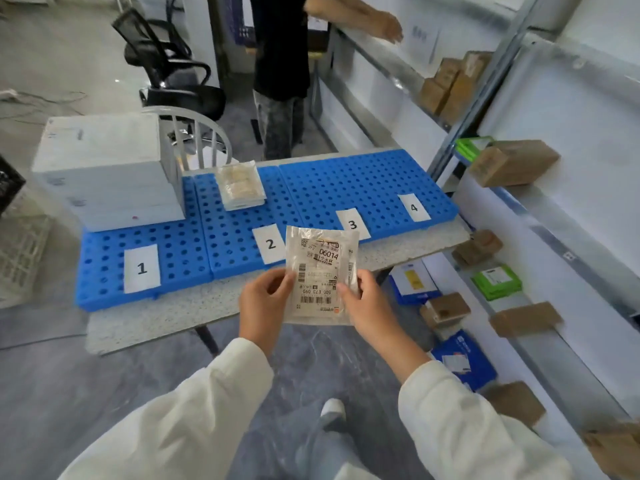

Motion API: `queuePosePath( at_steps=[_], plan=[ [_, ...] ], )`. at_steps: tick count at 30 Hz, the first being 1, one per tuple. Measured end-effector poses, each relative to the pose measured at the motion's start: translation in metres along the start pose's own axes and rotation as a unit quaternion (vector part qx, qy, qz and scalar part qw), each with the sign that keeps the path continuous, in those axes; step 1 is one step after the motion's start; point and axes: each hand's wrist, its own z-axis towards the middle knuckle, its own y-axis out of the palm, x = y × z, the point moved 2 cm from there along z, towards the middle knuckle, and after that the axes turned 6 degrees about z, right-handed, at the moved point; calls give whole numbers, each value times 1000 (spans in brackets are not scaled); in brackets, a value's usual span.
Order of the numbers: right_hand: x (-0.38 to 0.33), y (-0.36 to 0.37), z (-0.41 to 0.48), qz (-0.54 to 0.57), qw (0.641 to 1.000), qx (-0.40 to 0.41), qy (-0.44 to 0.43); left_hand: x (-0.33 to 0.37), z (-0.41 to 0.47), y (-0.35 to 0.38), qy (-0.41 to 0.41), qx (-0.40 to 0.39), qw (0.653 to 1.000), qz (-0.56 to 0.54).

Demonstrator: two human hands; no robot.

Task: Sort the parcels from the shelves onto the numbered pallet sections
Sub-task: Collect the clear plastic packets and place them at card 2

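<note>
I hold a flat clear-plastic parcel [320,271] with a printed label reading 06014 upright in front of me. My left hand [265,303] pinches its left edge and my right hand [363,303] grips its right edge. Beyond it lies the blue perforated pallet [346,188] on a low table, with paper cards marked 1 [141,268], 2 [269,244], 3 [352,224] and 4 [414,207]. White boxes [104,171] are stacked at the back of section 1. A pile of clear packets [240,185] lies at the back of section 2.
Metal shelves [540,237] on the right carry brown cartons [512,162], green boxes [496,282] and blue boxes [464,362]. Another person [280,64] stands behind the pallet, one arm reaching toward the shelves. A black office chair [173,71] and a white chair [204,140] stand behind the table.
</note>
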Motion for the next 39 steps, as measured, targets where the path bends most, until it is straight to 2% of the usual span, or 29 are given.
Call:
queuePosePath(
  at_steps=[13,25,34,39],
  plan=[
    [-62,14,137,-10,990,-115,-84,34,97,1,20,114,993,27],
    [-90,17,255,-39,974,-190,-121,42,197,29,-18,197,980,6],
    [-110,64,319,-80,966,-219,-116,27,265,5,-39,212,976,-13],
    [-118,103,357,-95,970,-196,-105,11,316,-15,-48,192,980,-1]
  ],
)
